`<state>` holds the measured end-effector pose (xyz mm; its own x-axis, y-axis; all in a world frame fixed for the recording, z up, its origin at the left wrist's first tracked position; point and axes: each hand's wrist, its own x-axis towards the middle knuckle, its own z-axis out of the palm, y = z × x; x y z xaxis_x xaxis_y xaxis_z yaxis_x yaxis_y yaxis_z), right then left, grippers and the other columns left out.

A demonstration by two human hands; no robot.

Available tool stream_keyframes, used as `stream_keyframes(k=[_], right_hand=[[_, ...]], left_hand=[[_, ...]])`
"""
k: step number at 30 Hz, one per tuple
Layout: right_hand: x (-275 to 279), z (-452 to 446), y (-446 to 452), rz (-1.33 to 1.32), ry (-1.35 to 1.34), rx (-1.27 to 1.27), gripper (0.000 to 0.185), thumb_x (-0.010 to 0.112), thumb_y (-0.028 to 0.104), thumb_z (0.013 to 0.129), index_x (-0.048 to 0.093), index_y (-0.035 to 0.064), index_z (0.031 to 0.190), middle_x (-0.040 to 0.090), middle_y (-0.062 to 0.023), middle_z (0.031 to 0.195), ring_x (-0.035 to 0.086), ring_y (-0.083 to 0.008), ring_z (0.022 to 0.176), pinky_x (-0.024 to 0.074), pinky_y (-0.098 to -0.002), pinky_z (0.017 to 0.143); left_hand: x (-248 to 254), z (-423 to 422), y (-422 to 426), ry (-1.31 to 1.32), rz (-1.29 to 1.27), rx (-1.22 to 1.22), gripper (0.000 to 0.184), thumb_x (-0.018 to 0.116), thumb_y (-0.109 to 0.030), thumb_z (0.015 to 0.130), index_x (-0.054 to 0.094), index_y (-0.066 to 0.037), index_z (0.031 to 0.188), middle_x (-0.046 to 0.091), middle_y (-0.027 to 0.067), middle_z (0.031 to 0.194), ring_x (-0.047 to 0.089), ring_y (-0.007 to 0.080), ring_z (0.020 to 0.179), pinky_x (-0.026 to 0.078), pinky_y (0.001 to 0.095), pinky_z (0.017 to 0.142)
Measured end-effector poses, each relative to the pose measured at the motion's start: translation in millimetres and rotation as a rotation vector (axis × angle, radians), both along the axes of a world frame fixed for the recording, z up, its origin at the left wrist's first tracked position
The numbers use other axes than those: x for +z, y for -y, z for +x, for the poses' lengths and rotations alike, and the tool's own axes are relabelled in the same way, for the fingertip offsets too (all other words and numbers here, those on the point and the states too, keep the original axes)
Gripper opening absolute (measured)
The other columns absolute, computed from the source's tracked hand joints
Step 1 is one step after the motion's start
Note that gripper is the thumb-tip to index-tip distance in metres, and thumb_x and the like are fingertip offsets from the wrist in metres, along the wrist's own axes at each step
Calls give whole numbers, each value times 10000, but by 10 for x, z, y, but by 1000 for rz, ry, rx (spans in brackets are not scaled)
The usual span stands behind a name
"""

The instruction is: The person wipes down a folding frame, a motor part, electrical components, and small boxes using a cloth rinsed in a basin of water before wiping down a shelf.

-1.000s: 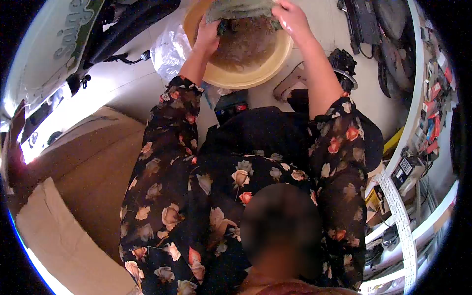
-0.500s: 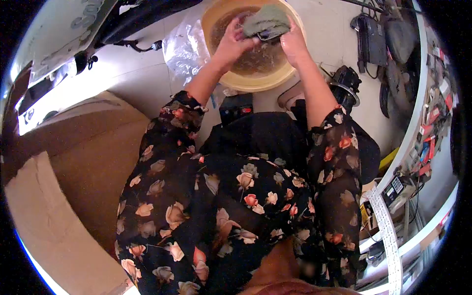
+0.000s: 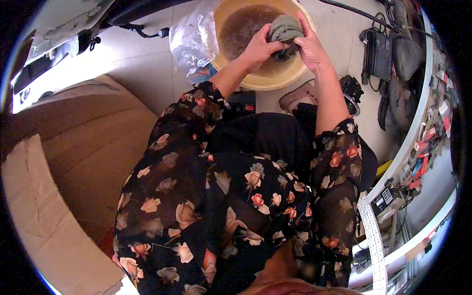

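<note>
In the head view, got the green cloth (image 3: 286, 28) wadded into a compact bundle now, clamped between left hand (image 3: 260, 47) and right hand (image 3: 312, 48), not spread wide between them like a second ago. Holding it over the right side of the yellow basin (image 3: 281, 82), above the murky brown water (image 3: 238, 29), with both hands way closer together than in that first shot. Still seeing the crinkly clear plastic bag (image 3: 194, 42) at the basin's left side, too.
</note>
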<state>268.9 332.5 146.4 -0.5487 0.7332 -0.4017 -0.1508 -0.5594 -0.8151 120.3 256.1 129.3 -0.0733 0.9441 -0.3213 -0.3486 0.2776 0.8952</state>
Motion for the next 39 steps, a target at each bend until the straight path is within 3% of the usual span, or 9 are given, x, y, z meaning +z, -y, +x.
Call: stream_keyframes(k=[6, 8, 11, 15, 19, 24, 25, 31, 39], right_hand=[[-88, -80, 27, 371, 465, 237, 919, 738, 179, 757, 176, 69, 1477, 442, -125, 1351, 463, -223, 1200, 362, -327, 1015], [-176, -130, 99, 371, 484, 184, 761, 757, 204, 749, 343, 58, 1371, 549, -104, 1203, 542, -194, 1072, 446, -321, 889], [-159, -132, 83, 119, 499, 173, 524, 762, 217, 746, 544, 57, 1194, 634, -80, 1051, 607, -148, 929, 517, -309, 733], [14, -123, 76, -371, 272, -20, 318, 730, 188, 748, 617, 81, 1025, 638, -39, 887, 592, -162, 729, 478, -264, 561], [1, -275, 107, -819, -386, -44, 346, 666, 199, 800, 538, 86, 1101, 600, -86, 933, 570, -202, 758, 412, -228, 469], [246, -516, 334, -883, -574, -110, 379, 630, 235, 856, 482, 103, 1179, 540, -122, 1032, 527, -164, 754, 388, -174, 464], [288, -505, 316, -852, -583, -60, 362, 650, 252, 858, 503, 97, 1150, 554, -103, 986, 526, -157, 722, 376, -168, 447], [311, -569, 316, -731, -380, -11, 325, 706, 274, 831, 527, 86, 1027, 554, -46, 845, 510, -134, 637, 334, -179, 404], [450, -734, 459, -419, 247, -111, 424, 706, 234, 756, 521, 36, 1083, 552, -51, 836, 523, -161, 648, 367, -312, 470]], left_hand=[[-89, 1, -21, 682, -149, 99, 318, 611, -147, 864, 535, -65, 1162, 623, 60, 1077, 597, 189, 982, 478, 321, 873], [-51, 81, -57, 806, -179, 103, 227, 575, -228, 895, 577, -76, 1064, 644, 56, 1013, 611, 163, 900, 492, 314, 817], [-37, 16, -28, 621, -186, 19, 276, 570, -261, 896, 572, -62, 1088, 642, 41, 994, 600, 152, 878, 483, 316, 791], [-172, -218, -81, -410, -89, 18, 371, 555, -339, 914, 547, -77, 1176, 613, 22, 1017, 578, 146, 915, 467, 303, 775], [-472, -248, -156, 607, -244, 23, 502, 532, -450, 920, 467, -107, 1281, 586, 33, 1090, 564, 169, 1003, 489, 390, 876], [-74, -157, -332, 1089, 94, -68, 537, 414, -499, 941, 403, -161, 1358, 366, 150, 1423, 361, 437, 1289, 405, 535, 1003], [-36, -190, -365, 1110, 69, -70, 533, 441, -460, 940, 391, -143, 1365, 430, 146, 1364, 431, 391, 1243, 426, 532, 979], [52, -568, -662, 653, -174, -257, 252, 636, -199, 850, 536, -120, 1067, 588, 59, 986, 579, 233, 924, 503, 378, 818], [366, -461, -841, -472, -141, -622, 190, 678, -208, 805, 598, -84, 924, 607, 19, 872, 564, 142, 798, 472, 297, 716]])
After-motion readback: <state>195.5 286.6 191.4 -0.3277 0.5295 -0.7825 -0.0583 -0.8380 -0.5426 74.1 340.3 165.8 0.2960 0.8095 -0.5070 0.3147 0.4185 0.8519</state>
